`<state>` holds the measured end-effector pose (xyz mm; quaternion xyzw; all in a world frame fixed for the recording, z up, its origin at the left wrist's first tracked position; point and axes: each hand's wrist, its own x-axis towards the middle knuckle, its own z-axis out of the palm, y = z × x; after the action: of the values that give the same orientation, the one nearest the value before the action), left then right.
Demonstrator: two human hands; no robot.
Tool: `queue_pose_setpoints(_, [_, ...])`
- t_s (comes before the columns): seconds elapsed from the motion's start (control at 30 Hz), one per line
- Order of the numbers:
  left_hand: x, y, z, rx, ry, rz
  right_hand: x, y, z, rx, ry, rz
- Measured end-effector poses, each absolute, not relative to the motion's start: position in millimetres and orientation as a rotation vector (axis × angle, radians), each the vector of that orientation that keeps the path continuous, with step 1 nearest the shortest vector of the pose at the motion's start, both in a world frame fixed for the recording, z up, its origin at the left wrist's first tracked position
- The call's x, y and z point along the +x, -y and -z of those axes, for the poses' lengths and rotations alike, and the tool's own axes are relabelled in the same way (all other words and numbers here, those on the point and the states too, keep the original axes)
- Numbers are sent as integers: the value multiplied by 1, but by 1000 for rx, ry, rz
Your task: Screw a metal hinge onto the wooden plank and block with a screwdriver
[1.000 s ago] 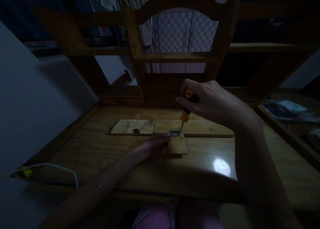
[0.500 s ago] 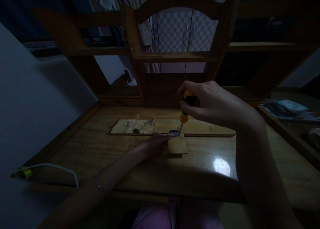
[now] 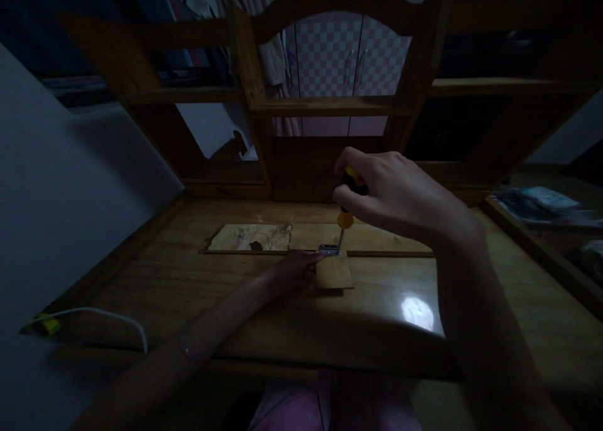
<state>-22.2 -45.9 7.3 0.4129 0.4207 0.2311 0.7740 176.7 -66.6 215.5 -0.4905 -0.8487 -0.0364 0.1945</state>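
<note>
A yellow and black screwdriver (image 3: 346, 219) stands nearly upright in my right hand (image 3: 384, 195), whose fingers wrap its handle. Its tip meets the right end of a small metal hinge (image 3: 329, 249). The hinge lies where a small wooden piece (image 3: 334, 274) meets a long, thin wooden board (image 3: 311, 237). My left hand (image 3: 296, 271) grips the small piece from its left side, with a fingertip at the hinge; the other fingers are curled and dim. The board's left part is stained and its end is ragged.
A wooden shelf frame (image 3: 330, 107) rises at the back of the wooden desk (image 3: 179, 280). A white cable (image 3: 113, 315) and a yellow object (image 3: 49, 324) are at the left front. Plastic-wrapped items (image 3: 551, 200) lie at the far right.
My right hand has shifted slightly left and its grip on the handle has turned a little. The screwdriver tip is still at the hinge. My left hand has stayed in place.
</note>
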Motion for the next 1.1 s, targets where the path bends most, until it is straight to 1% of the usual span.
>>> queue_pose_setpoints(0.33, [-22,45,-6,907,-896,-496,178,67,-218,-1337,2434,40])
queue_pose_setpoints(0.63, [-23,41,3,850,-921,-495,180,62,-213,-1376,2388,150])
queue_pose_setpoints(0.87, [-23,42,-1,847,-916,-496,180,62,-212,-1374,2402,206])
queue_pose_setpoints(1.1, [-20,42,-7,833,-967,-477,180,67,-214,-1472,2409,350])
